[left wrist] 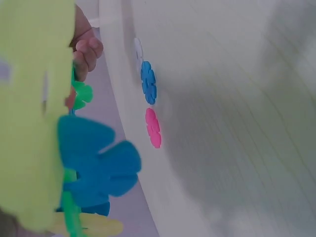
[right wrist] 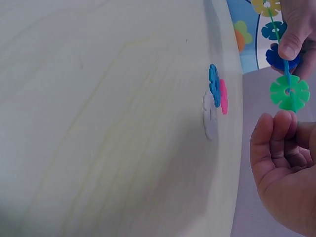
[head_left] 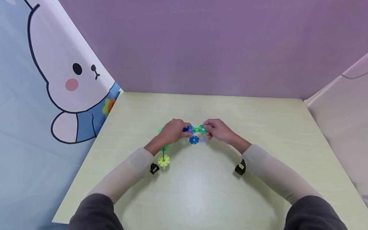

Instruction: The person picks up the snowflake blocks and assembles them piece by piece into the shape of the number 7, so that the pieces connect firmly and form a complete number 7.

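A chain of joined, flower-notched plastic discs [head_left: 196, 129] is held up above the table, a little toward 12 o'clock from its middle, between two bare hands. Some discs show face-on and others edge-on; a bright green disc [right wrist: 283, 94] sits close to the right fingertips, and a yellow-green disc [head_left: 166, 158] ends the stretch at 7 to 8 o'clock from there, beyond the left wrist.

The left hand [head_left: 172, 131], at 9 o'clock, grips the chain with its thumb against a dark blue disc [right wrist: 276, 60]. The right hand [head_left: 220, 129], at 3 o'clock, pinches the chain's end between thumb and fingertips, its other fingers curled.

At 6 o'clock from the held part a loose blue plastic disc [head_left: 194, 142] lies on the table, a translucent whitish disc [head_left: 203, 141] just beside it at 3 o'clock; the left wrist view shows a pink disc [left wrist: 153, 129] near the blue one, at 6 o'clock.

Around this spreads the pale wood-grain table [head_left: 195, 191], with a plain purple panel [head_left: 212, 48] at 12 o'clock and a blue cloth printed with a white rabbit [head_left: 66, 95] toward 10.
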The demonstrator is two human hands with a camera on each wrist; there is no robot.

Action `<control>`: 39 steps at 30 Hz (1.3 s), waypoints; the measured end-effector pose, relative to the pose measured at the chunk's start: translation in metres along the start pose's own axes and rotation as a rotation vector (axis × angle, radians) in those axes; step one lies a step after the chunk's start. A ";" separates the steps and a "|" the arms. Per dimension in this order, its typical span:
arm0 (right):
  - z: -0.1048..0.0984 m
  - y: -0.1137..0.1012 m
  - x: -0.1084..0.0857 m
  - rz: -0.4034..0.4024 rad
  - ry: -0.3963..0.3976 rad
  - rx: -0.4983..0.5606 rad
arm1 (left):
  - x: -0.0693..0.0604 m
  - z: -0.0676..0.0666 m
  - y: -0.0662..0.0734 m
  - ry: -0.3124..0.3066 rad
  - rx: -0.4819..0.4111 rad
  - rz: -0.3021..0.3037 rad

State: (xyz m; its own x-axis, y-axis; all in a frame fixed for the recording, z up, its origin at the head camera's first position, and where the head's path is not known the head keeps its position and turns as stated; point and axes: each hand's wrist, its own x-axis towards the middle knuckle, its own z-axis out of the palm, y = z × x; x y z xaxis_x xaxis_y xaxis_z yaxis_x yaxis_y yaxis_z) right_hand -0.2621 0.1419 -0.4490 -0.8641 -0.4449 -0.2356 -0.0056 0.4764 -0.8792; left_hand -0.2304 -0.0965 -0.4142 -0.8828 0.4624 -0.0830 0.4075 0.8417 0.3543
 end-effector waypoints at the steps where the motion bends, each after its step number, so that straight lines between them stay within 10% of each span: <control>1: 0.000 -0.001 0.000 0.001 -0.002 0.003 | 0.000 -0.001 -0.001 0.000 -0.006 -0.002; 39: 0.000 -0.006 0.007 0.058 -0.073 0.147 | 0.011 0.016 0.016 0.039 0.064 0.004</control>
State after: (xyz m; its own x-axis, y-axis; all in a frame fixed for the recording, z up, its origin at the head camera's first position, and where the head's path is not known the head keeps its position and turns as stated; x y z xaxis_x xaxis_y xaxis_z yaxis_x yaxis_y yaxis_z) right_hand -0.2684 0.1357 -0.4449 -0.8222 -0.4762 -0.3119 0.1213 0.3887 -0.9133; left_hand -0.2302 -0.0736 -0.4243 -0.8893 0.4552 -0.0445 0.4237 0.8566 0.2944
